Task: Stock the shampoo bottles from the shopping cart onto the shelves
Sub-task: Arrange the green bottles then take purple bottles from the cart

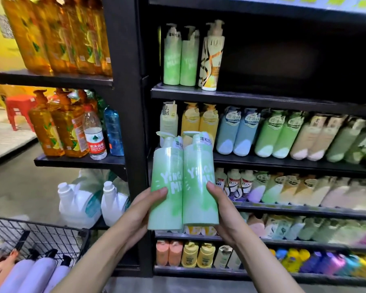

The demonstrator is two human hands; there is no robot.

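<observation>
I hold two light green pump shampoo bottles upright and side by side in front of the black shelves. My left hand (145, 205) grips the left green bottle (167, 187) low on its side, thumb across the front. My right hand (220, 205) grips the right green bottle (200, 182) the same way. Two matching green bottles (181, 60) stand on the top shelf (262, 100) beside a white and gold bottle (211, 58). To the right of them that shelf is dark and bare. The wire shopping cart (51, 235) at lower left holds several lilac bottles (30, 275).
Lower shelves (294, 163) are packed with rows of coloured bottles. A side rack (78, 161) to the left carries amber detergent bottles and water bottles, with white jugs (78, 204) on the floor below. A red stool (19, 108) stands far left.
</observation>
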